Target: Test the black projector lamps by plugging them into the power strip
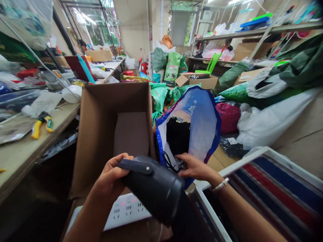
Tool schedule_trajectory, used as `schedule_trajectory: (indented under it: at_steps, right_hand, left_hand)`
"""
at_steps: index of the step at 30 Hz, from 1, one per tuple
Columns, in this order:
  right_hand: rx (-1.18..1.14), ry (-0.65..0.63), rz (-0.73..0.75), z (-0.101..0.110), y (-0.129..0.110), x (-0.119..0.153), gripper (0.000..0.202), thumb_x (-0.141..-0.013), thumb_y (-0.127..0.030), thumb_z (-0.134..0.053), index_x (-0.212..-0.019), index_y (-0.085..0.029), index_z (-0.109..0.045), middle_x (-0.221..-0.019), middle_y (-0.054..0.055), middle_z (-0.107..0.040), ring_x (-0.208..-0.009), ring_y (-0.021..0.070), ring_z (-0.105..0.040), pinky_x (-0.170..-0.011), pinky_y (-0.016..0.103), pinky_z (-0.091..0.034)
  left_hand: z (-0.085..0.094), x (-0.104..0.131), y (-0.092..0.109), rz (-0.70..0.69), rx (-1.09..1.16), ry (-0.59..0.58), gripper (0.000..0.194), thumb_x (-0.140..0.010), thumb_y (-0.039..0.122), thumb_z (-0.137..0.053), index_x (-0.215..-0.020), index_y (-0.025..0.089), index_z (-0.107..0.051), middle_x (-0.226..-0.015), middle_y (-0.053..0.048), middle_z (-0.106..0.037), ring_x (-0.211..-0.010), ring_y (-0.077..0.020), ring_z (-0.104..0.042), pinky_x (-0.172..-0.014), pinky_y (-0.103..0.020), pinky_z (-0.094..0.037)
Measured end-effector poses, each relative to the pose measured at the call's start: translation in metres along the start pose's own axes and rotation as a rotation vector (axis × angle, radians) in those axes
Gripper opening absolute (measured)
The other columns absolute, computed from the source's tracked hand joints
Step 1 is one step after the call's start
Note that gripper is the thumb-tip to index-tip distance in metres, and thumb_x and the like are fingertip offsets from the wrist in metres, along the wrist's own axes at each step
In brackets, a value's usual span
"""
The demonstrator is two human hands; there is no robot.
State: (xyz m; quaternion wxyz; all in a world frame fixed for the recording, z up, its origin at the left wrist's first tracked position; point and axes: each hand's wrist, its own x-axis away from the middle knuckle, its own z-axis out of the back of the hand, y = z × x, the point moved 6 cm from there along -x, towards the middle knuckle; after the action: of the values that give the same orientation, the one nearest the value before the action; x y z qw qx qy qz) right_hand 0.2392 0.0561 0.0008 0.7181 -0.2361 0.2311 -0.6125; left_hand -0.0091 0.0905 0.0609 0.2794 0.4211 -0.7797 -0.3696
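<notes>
My left hand [111, 174] is closed on the strap handle of a black cylinder [153, 188] that looks like a portable speaker. The cylinder is tilted, its far end toward the lower right. My right hand [195, 168] is at the near rim of a blue and white woven bag [204, 131], its thumb and fingers apart. Thin black cords [169, 162] lie beside its fingertips. Inside the bag is a pile of black items [178, 132], too dark to make out singly.
A tall open cardboard box [93, 134] stands left of the bag. Below my left hand lies a white power strip [126, 211] with red lights. Yellow-green pliers [42, 124] rest on the left bench. A striped, white-framed folding chair [272, 188] is at the right, near filled sacks.
</notes>
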Motion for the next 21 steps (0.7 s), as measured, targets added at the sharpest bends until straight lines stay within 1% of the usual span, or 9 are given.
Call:
schedule_trajectory:
  at_steps: [2, 5, 9, 12, 13, 15, 17, 19, 21]
  right_hand:
    - [0.011, -0.061, -0.011, -0.026, 0.009, 0.001, 0.027, -0.054, -0.022, -0.078, -0.079, -0.018, -0.07, -0.075, 0.002, -0.069, -0.067, 0.0195, -0.063, -0.061, 0.027, -0.051]
    - [0.03, -0.033, -0.032, -0.044, 0.029, 0.003, 0.006, -0.069, -0.023, -0.068, -0.07, -0.016, -0.068, -0.065, 0.002, -0.066, -0.061, 0.0177, -0.062, -0.059, 0.027, -0.05]
    - [0.064, 0.093, -0.045, -0.022, 0.036, 0.011, 0.021, -0.086, -0.027, -0.049, -0.09, -0.015, -0.067, -0.092, 0.012, -0.067, -0.085, 0.0255, -0.064, -0.077, 0.04, -0.051]
    - [0.07, 0.263, 0.035, 0.015, 0.004, 0.025, 0.041, -0.083, -0.036, -0.056, -0.119, -0.017, -0.056, -0.129, 0.017, -0.049, -0.12, 0.0334, -0.047, -0.098, 0.052, -0.038]
    - [0.028, 0.314, 0.088, 0.026, -0.013, 0.03, 0.055, -0.081, -0.04, -0.06, -0.129, -0.019, -0.047, -0.138, 0.017, -0.041, -0.126, 0.0343, -0.039, -0.101, 0.053, -0.035]
    - [-0.226, 0.301, 0.206, 0.035, -0.052, 0.037, 0.076, -0.081, -0.048, -0.058, -0.144, -0.026, -0.021, -0.147, 0.013, -0.03, -0.126, 0.0305, -0.041, -0.1, 0.047, -0.04]
    - [-0.472, 0.23, 0.292, 0.032, -0.088, 0.04, 0.082, -0.081, -0.056, -0.055, -0.145, -0.035, -0.008, -0.15, 0.008, -0.026, -0.125, 0.0282, -0.044, -0.098, 0.044, -0.043]
    - [-0.595, 0.167, 0.293, 0.02, -0.11, 0.038, 0.086, -0.076, -0.057, -0.061, -0.144, -0.037, -0.012, -0.148, 0.006, -0.029, -0.127, 0.0288, -0.041, -0.102, 0.045, -0.039]
    - [-0.68, 0.118, 0.226, 0.005, -0.115, 0.031, 0.086, -0.073, -0.051, -0.068, -0.143, -0.033, -0.019, -0.142, 0.008, -0.038, -0.127, 0.0286, -0.041, -0.105, 0.044, -0.035]
  left_hand:
    - [0.004, 0.002, -0.002, 0.006, 0.066, 0.117, 0.017, -0.052, 0.02, -0.076, -0.064, 0.013, -0.065, -0.058, -0.001, -0.062, -0.053, -0.0124, -0.055, -0.051, -0.021, -0.048]
    - [0.013, 0.007, -0.004, 0.036, 0.175, 0.33, 0.019, -0.052, 0.017, -0.07, -0.069, 0.01, -0.071, -0.063, -0.006, -0.07, -0.056, -0.0183, -0.062, -0.054, -0.027, -0.053]
    - [0.028, 0.016, -0.004, 0.041, 0.331, 0.491, 0.016, -0.062, 0.015, -0.057, -0.066, 0.01, -0.071, -0.06, -0.007, -0.072, -0.055, -0.0211, -0.066, -0.062, -0.035, -0.056]
    - [0.039, 0.019, -0.006, -0.012, 0.379, 0.437, 0.021, -0.073, 0.018, -0.052, -0.075, 0.011, -0.072, -0.068, -0.007, -0.074, -0.06, -0.0216, -0.068, -0.067, -0.038, -0.056]
    - [0.041, 0.018, -0.01, -0.015, 0.379, 0.408, 0.021, -0.075, 0.019, -0.052, -0.078, 0.012, -0.072, -0.07, -0.007, -0.074, -0.061, -0.0213, -0.068, -0.067, -0.037, -0.056]
    - [0.04, 0.016, -0.022, 0.005, 0.352, 0.368, 0.018, -0.075, 0.019, -0.055, -0.079, 0.012, -0.071, -0.069, -0.006, -0.073, -0.061, -0.0199, -0.067, -0.065, -0.034, -0.056]
    - [0.034, 0.015, -0.034, 0.009, 0.293, 0.359, 0.012, -0.071, 0.018, -0.061, -0.076, 0.012, -0.07, -0.066, -0.004, -0.071, -0.058, -0.0171, -0.065, -0.06, -0.028, -0.054]
    - [0.024, 0.016, -0.04, -0.006, 0.239, 0.365, 0.008, -0.065, 0.018, -0.068, -0.07, 0.012, -0.069, -0.06, -0.002, -0.069, -0.053, -0.014, -0.062, -0.054, -0.023, -0.05]
    - [0.014, 0.021, -0.04, -0.009, 0.215, 0.366, 0.012, -0.059, 0.018, -0.074, -0.067, 0.011, -0.068, -0.057, -0.001, -0.066, -0.051, -0.0122, -0.059, -0.05, -0.02, -0.047]
